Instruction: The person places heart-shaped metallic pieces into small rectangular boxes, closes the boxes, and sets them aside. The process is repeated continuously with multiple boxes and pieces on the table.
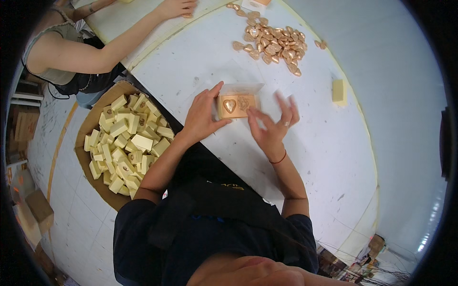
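Observation:
A small cream box lies on the table with its pale lid flap raised on the far side. Inside it, a shiny gold foil heart fills the left place, and a duller patterned heart shape shows in the right one. My left hand grips the box's left end, thumb along the near edge and fingers toward the far corner. At the right end is my right hand, fingers spread and partly smeared by motion. One fingertip reaches the box's right edge; I see nothing held in it.
Many gold foil hearts lie piled at the far side. One closed cream box stands at the right. Left of me, a large carton holds many cream boxes. Another person's hand rests on the adjoining table, touching a gold piece.

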{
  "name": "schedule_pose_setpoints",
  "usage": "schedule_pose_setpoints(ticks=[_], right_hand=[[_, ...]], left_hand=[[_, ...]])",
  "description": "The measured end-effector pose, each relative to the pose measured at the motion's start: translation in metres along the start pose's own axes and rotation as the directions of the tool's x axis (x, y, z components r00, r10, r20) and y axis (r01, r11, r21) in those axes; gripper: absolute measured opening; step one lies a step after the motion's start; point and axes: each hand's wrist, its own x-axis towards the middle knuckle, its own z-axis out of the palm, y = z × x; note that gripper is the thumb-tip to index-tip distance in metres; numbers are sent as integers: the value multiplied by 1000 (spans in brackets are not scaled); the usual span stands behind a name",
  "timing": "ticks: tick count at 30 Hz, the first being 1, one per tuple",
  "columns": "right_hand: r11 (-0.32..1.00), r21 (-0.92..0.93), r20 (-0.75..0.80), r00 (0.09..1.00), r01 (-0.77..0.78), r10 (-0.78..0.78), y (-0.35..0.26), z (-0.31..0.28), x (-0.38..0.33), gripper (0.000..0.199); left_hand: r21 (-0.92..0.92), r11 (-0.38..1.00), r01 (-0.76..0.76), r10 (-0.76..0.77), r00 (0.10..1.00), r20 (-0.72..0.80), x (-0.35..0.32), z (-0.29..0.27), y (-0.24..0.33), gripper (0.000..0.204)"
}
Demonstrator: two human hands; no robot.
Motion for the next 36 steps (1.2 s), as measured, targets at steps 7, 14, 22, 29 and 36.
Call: schedule_pose_setpoints(ticks=[7, 14, 22, 29, 36], right_hand=[[989, -68, 455, 886, 135, -90, 8, 3, 25, 34], [985, 61, 555, 826, -158, 98, 22, -13, 47, 16], [986, 156, 761, 643, -57, -83, 22, -15, 67, 23], [987, 134, 585, 811, -90, -6, 30, -17, 48, 29], [994, 111, 477, 876, 18, -69, 22, 0, 29, 26]], left_hand=[[14, 999, -42, 42, 999, -10, 0, 1, -1, 103], [5, 999, 32, -32, 999, 3, -1, 0, 2, 108], [48, 998, -35, 35, 999, 1, 0, 0, -3, 112], [26, 1000, -16, 16, 1000, 17, 0, 1, -3, 113], [29, 999, -30, 30, 1000, 9, -1, 1, -4, 111]])
